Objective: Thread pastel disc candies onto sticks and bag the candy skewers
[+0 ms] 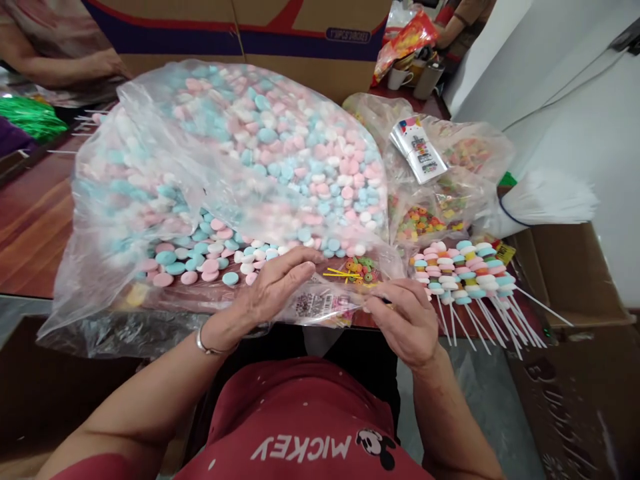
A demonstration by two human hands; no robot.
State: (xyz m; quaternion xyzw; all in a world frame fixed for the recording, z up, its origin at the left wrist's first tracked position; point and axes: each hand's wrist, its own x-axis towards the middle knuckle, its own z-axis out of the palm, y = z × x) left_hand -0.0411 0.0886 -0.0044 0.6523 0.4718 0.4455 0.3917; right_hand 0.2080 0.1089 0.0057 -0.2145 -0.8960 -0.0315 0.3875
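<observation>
My left hand (280, 283) has its fingers stretched out together over the near edge of the table, resting on or just above a clear printed plastic bag (320, 303). With fingers curled, my right hand (407, 317) pinches the right end of that bag. Just beyond lie yellow twist ties (343, 273) and a small heap of colourful gummy rings (361, 268). Pink, blue and white marshmallows (210, 260) spill from a huge clear bag (100, 200). To the right of my right hand, candy skewers (463, 270) are piled with white sticks pointing toward me.
Bags of gummies (425, 217) and silver printed packets (420, 150) lie at the right, beside a bundle of white sticks (545, 200). A large carton (300, 60) stands behind. Open cardboard box (565, 267) at right. Other people's arms (65, 70) show at the back.
</observation>
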